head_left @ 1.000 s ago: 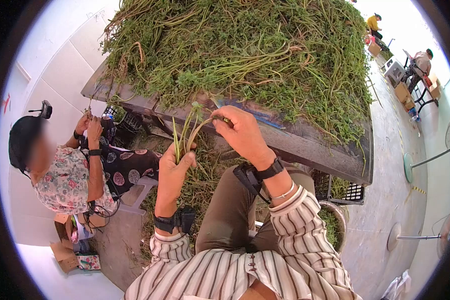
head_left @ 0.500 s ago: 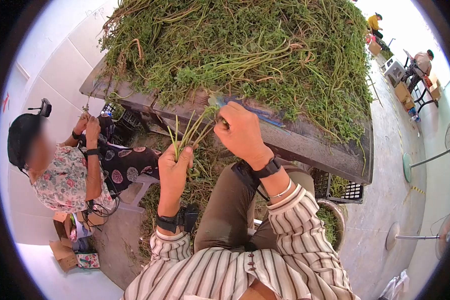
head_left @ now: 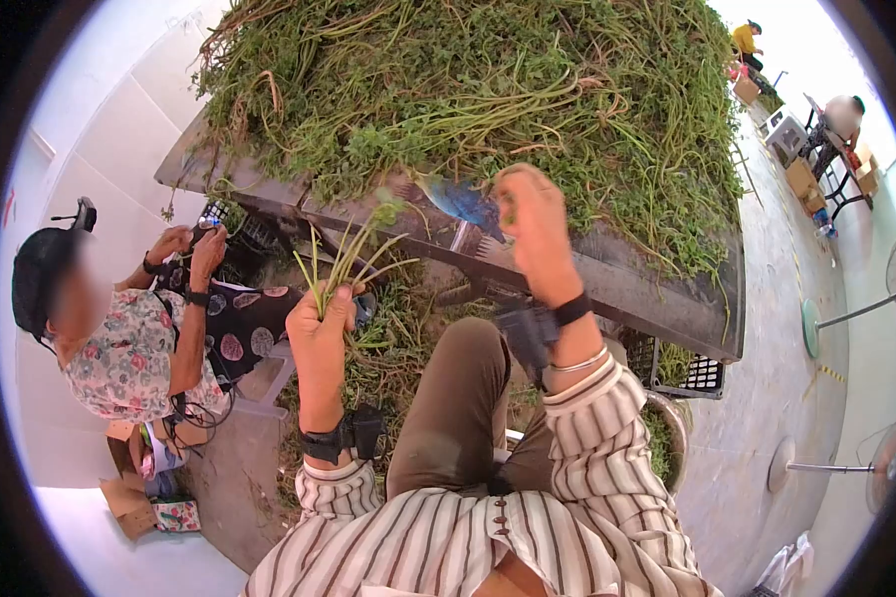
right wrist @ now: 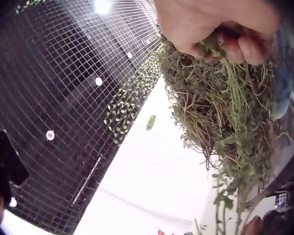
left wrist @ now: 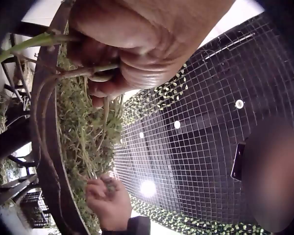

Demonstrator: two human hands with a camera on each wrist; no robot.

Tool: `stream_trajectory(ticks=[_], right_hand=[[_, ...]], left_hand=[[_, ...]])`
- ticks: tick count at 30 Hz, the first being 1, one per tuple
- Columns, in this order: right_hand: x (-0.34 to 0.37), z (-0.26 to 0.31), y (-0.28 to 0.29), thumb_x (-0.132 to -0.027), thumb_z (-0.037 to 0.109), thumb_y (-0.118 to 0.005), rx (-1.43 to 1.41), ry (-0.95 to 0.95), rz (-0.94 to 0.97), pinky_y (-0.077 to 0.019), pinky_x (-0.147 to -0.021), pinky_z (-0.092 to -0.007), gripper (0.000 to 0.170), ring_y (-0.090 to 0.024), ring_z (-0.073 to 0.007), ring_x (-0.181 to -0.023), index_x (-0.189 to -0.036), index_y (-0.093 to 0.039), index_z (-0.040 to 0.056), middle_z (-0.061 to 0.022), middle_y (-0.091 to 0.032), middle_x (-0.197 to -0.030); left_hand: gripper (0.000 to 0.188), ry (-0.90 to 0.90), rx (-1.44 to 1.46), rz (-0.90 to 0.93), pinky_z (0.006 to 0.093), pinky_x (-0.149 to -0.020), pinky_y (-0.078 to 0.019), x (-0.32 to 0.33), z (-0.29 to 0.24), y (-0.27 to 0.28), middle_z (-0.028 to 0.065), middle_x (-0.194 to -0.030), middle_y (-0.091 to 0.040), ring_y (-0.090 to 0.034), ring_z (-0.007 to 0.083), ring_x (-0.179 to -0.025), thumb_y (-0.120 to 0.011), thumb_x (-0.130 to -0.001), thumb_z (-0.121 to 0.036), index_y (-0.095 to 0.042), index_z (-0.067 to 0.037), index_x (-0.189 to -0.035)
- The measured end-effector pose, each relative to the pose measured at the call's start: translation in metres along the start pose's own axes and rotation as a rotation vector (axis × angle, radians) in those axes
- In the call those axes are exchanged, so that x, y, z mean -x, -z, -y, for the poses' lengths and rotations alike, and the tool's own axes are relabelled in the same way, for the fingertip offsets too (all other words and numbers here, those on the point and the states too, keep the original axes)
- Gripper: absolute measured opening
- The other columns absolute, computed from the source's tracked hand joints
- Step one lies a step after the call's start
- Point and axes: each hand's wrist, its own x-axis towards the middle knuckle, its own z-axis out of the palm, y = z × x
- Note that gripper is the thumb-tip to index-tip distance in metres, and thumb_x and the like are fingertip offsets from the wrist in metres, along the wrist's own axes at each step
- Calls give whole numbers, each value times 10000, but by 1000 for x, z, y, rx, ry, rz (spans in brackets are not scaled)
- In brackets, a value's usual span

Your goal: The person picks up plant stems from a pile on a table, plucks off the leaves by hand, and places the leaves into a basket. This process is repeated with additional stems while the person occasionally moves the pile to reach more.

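My left hand [head_left: 319, 323] grips a small bunch of green stems [head_left: 343, 261] that fan out above the fingers, left of the table edge. In the left wrist view the left hand [left wrist: 132, 44] has its fingers curled round the stems [left wrist: 63, 73]. The right hand [head_left: 538, 234] is raised over the table's front edge, beside a blue patch [head_left: 465, 207]. In the right wrist view the right hand [right wrist: 215, 29] has curled fingers pinching a bit of green plant [right wrist: 213, 48]. A large heap of leafy stems [head_left: 468, 99] covers the table [head_left: 368, 221].
At the left a seated person in a floral shirt [head_left: 134, 343] handles something small. More stems lie on the floor [head_left: 388, 398] below the table. Black crates [head_left: 702, 376] and a round basket [head_left: 679, 438] stand right of my legs. Fans [head_left: 816, 470] and other workers are further right.
My right hand has moved right and up, away from the left hand's bunch. The left hand has shifted a little left with the stems, which are spread wider.
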Motion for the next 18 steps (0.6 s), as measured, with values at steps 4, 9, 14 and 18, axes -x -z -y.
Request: stream_trajectory(ticks=[4, 9, 14, 18], right_hand=[[6, 11, -8, -851, 149, -440, -659, -303, 73, -284, -433, -205, 125, -416, -90, -576, -913, -533, 93, 0, -457, -713], [16, 19, -19, -860, 122, -463, -736, -366, 316, -263, -392, -174, 130, -391, -54, -529, -966, -532, 90, 6, -450, -698], [19, 11, -22, -869, 113, -493, -622, -364, 418, -241, -381, -158, 93, -324, -9, -452, -899, -553, 48, 60, -392, -580], [21, 13, -24, -881, 132, -485, -664, -393, 365, -237, -383, -159, 100, -321, -10, -458, -876, -550, 55, 62, -390, -588]], left_hand=[[206, 50, -41, 42, 199, -513, -285, 3, 3, -3, -29, -585, -458, -391, 51, -539, -573, -869, -183, -615, 17, -848], [201, -30, -49, 62, 187, -467, -265, 3, 9, -10, -49, -576, -445, -361, 25, -518, -565, -876, -180, -631, 11, -877], [201, 27, -106, 78, 194, -511, -285, 3, 5, -13, -42, -590, -458, -377, 44, -540, -565, -874, -175, -619, 16, -840], [204, 28, -133, 76, 197, -497, -284, 2, 7, -17, -40, -583, -455, -375, 42, -532, -572, -871, -176, -618, 15, -818]])
